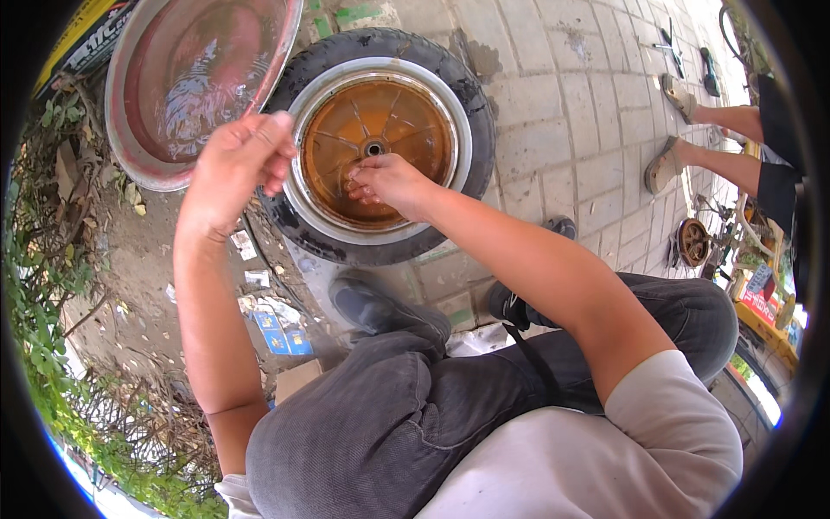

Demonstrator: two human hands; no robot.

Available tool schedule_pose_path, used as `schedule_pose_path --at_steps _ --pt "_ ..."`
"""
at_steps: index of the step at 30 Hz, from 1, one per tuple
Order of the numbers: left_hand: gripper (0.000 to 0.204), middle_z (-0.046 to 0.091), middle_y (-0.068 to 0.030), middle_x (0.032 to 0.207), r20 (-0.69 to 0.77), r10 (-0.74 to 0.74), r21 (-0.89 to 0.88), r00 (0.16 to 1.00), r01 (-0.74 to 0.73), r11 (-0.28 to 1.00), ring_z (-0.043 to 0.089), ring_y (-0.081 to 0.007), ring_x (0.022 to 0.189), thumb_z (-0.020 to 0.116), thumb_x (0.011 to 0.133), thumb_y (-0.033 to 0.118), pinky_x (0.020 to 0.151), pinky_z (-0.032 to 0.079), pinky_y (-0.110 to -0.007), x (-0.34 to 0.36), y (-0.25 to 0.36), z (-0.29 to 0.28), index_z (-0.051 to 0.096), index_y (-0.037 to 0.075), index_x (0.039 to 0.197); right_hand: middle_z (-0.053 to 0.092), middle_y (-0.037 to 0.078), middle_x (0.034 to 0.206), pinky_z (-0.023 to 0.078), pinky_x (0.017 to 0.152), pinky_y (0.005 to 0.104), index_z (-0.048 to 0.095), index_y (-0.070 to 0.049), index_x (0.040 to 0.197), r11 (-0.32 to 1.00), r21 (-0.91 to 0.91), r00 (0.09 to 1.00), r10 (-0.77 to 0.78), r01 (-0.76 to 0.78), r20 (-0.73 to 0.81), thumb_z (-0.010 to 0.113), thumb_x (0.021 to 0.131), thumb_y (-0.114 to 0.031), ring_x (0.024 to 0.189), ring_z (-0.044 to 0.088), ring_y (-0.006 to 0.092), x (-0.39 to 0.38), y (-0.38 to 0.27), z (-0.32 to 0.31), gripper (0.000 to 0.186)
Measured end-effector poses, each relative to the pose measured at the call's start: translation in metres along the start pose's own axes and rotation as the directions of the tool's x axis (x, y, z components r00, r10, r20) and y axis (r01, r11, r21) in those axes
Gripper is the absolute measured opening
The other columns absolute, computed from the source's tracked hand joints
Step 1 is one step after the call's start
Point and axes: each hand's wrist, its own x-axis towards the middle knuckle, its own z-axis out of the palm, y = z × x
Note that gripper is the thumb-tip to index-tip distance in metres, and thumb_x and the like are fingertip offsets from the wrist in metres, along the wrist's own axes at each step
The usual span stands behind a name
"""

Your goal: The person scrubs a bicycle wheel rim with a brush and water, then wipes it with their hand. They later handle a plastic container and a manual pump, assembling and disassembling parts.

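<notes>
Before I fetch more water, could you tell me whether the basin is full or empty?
Partly filled: rippled water covers the bottom of the basin, well below its rim.

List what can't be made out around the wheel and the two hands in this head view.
- Left hand: fingertips curl over the tyre edge; whether they grip anything is hidden by the hand itself.
- Right hand: fingers press into the rusty orange hub; what they touch is covered.
- Metal basin: top rim cut off by the picture edge.
- Small tools on the paving: too small to identify.
</notes>
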Motion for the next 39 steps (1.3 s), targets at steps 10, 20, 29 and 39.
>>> schedule_pose_path --at_steps 10,20,29,39 --pt "0.032 0.066 -0.0188 0.1 0.158 0.142 0.511 0.977 -0.204 0.835 0.064 -0.0241 0.091 0.055 0.092 0.019 0.083 0.048 -0.032 -0.014 -0.068 0.039 0.059 -0.004 0.113 0.067 0.016 0.095 0.051 0.076 0.0434 0.066 -0.003 0.1 -0.143 -0.916 0.891 0.329 0.375 0.313 0.055 0.074 -0.009 0.091 0.063 0.0343 -0.059 -0.061 -0.024 0.028" --pt "0.026 0.065 -0.0058 0.106 -0.328 0.13 0.195 0.936 -0.067 0.978 0.057 -0.0118 0.101 0.055 0.094 0.014 0.093 0.042 -0.026 -0.041 -0.085 0.014 0.061 -0.004 0.112 0.064 0.016 0.105 0.05 0.079 0.042 0.06 -0.002 0.111 -0.283 -0.831 0.863 0.325 0.479 0.387 0.058 0.073 -0.009 0.098 0.062 0.0321 -0.065 -0.048 -0.044 0.038" --pt "0.027 0.06 -0.0095 0.115 -0.605 0.158 0.097 0.781 -0.125 0.987 0.054 -0.0143 0.108 0.053 0.095 0.011 0.097 0.04 -0.028 -0.049 -0.119 0.007 0.056 -0.004 0.118 0.058 0.009 0.126 0.038 0.1 0.0379 0.058 -0.006 0.121 -0.369 -0.715 0.793 0.123 0.594 0.596 0.056 0.079 -0.012 0.12 0.051 0.0235 -0.074 -0.022 -0.059 0.042" --pt "0.047 0.058 -0.0116 0.116 -0.659 0.163 0.082 0.734 -0.145 0.986 0.055 -0.0154 0.098 0.063 0.089 0.014 0.089 0.044 -0.028 -0.035 -0.149 0.012 0.046 -0.006 0.128 0.062 0.007 0.094 0.045 0.087 0.038 0.067 -0.007 0.09 -0.221 -0.835 0.813 -0.205 0.503 0.544 0.057 0.074 -0.008 0.101 0.057 0.0256 -0.063 -0.017 -0.05 0.018"
